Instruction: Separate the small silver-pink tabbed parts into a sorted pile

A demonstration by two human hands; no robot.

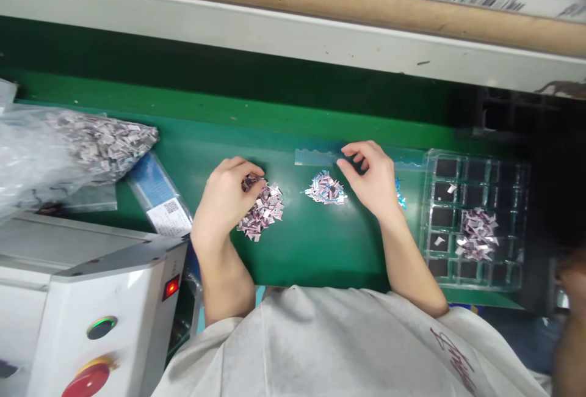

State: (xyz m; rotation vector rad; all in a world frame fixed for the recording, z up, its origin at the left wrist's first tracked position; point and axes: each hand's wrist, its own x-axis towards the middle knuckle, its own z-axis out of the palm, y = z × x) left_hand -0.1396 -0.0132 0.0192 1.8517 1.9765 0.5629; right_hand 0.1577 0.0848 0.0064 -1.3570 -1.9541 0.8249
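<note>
My left hand (224,198) is at a loose pile of small flat silvery-pink pieces (263,217) on the green table. Its thumb and index finger come close together over the pile's upper edge; anything between them is too small to make out. To the right, my right hand (370,177) is held with curved fingers, a gap between thumb and index finger. Just left of it lies a smaller pile of pieces with blue bits (326,189). A translucent blue strip (315,157) lies by its fingertips. Some bright blue scraps (400,194) show beyond my right wrist.
At right stands a clear compartment tray (428,226) with a heap of similar pieces (478,234). A plastic bag of pieces (107,140) and a labelled blue packet (158,195) lie left. A machine (132,299) with a red button (86,380) stands front left. Someone's arm (572,324) shows far right.
</note>
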